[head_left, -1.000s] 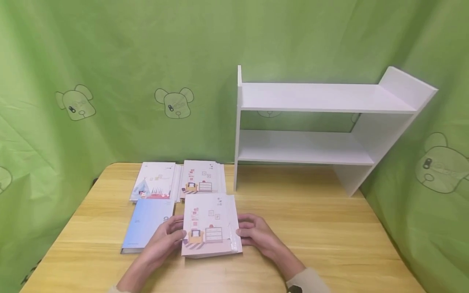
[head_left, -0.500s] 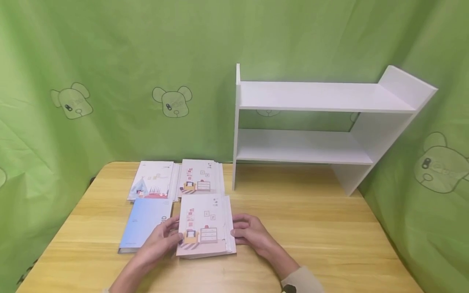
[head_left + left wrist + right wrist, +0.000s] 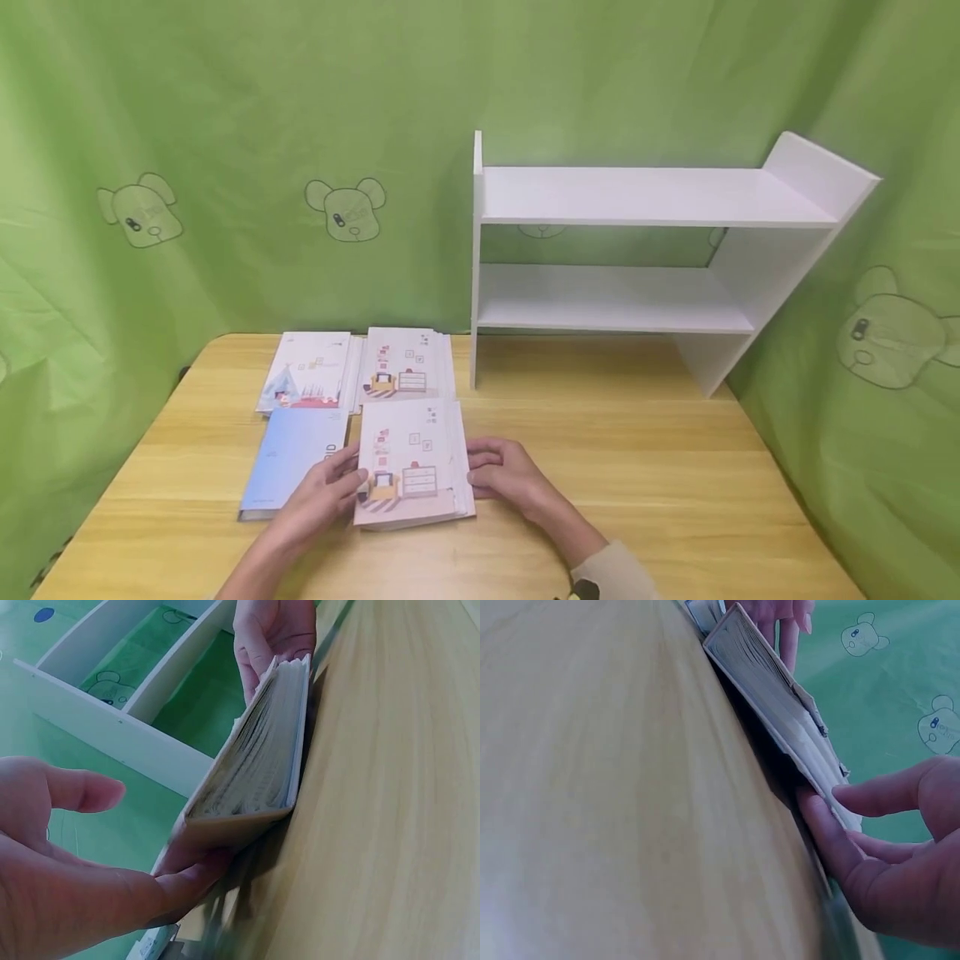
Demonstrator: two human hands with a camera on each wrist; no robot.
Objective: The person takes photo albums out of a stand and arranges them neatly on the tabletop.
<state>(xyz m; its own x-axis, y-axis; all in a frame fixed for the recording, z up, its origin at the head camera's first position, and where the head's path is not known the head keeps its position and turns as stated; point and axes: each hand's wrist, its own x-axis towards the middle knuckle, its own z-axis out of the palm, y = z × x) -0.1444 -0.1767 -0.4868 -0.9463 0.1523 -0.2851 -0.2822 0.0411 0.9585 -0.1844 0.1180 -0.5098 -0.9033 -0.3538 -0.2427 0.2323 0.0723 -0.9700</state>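
head view: the illustrated book (image 3: 411, 472) lies on the table (image 3: 637, 467), in front of the white shelf (image 3: 622, 250) and left of it; left hand (image 3: 324, 498) and right hand (image 3: 508, 477) grip its opposite edges; keep the pull even, so it rises level; the blue book (image 3: 292, 460) beside it shows "d", otherwise unreadable.
left wrist view: fingers (image 3: 187, 881) curl under the cover.
right wrist view: fingertips (image 3: 821, 832) hook beneath the page block.

A staged recording set, not a lived-in room: green bear-print backdrop cloth (image 3: 225, 167) hangs all round a wooden table (image 3: 637, 467), with a bare white shelf (image 3: 637, 250) beyond the right hand (image 3: 502, 475).
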